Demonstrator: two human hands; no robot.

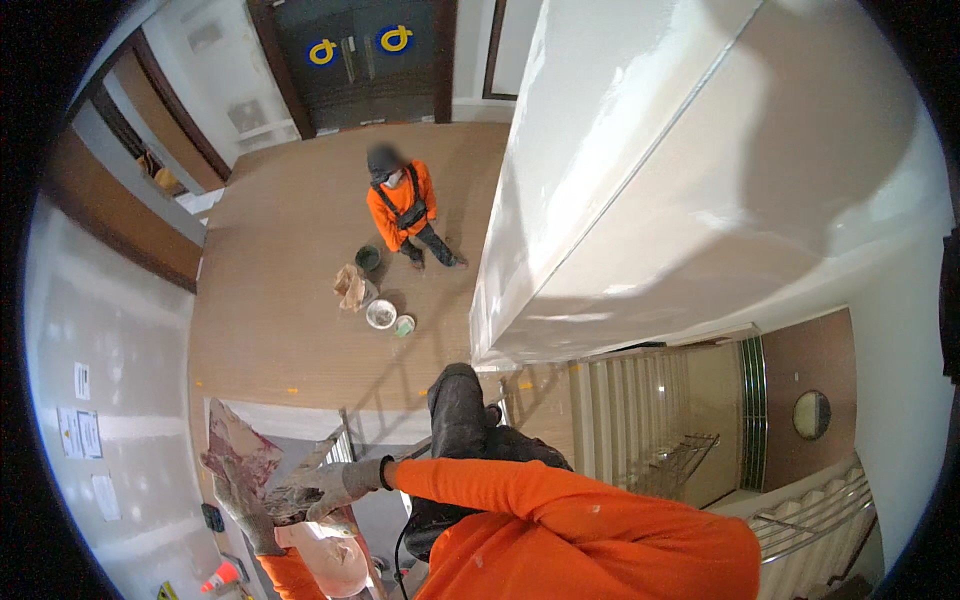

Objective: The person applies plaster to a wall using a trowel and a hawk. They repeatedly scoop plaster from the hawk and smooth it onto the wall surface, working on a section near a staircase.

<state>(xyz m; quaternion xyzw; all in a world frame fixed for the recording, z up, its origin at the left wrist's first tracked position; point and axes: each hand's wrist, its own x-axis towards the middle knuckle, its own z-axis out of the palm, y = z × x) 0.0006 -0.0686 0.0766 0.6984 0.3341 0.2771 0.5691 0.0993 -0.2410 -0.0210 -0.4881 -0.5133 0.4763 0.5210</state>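
a smeared board [240, 440] near a bucket [335, 568]
left hand [243, 505] at the board, right hand [338, 487] beside it, both gloved, partly open; i cannot tell what either grips.

Blue/yel. signs [396, 39] on drs [412, 88]

The gloves [350, 481] are grey, the sleeve [540, 500] orange, the board [240, 442] pale with dark red blotches, the floor [280, 210] brown
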